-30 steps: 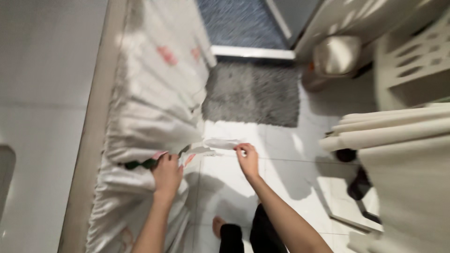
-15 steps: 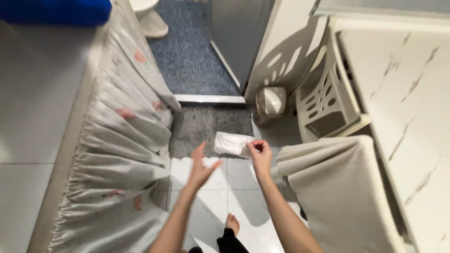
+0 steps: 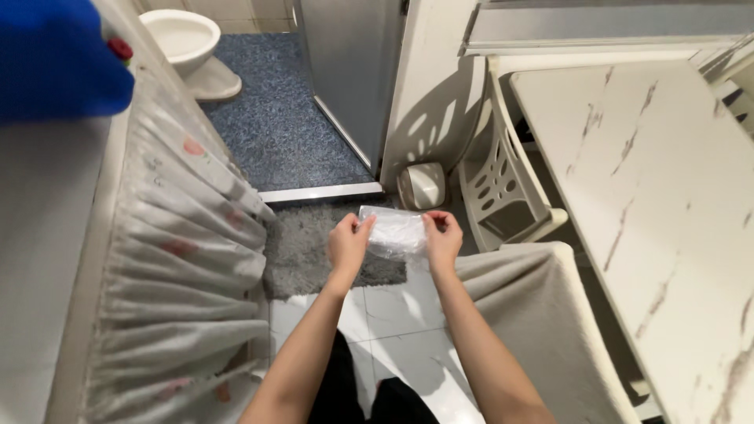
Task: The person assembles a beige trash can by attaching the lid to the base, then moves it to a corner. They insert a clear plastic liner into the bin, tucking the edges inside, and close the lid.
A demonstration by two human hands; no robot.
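Note:
A small clear plastic bag [image 3: 395, 232] is stretched out flat in front of me. My left hand [image 3: 348, 243] pinches its left edge and my right hand [image 3: 442, 235] pinches its right edge. Both hands hover above a grey bath mat [image 3: 314, 247] and white floor tiles [image 3: 393, 314]. My dark trousers and a foot show at the bottom.
A counter with a gathered white fabric skirt [image 3: 181, 259] runs along the left, a blue object [image 3: 55, 59] on top. A marble-look table [image 3: 652, 188] and white plastic chairs [image 3: 503, 180] stand right. A small bin [image 3: 424, 184] sits by the doorway; beyond are a blue mat and a toilet [image 3: 188, 43].
My left hand left the counter skirt and has taken hold of the bag's left edge. The view has swung up toward the doorway and table.

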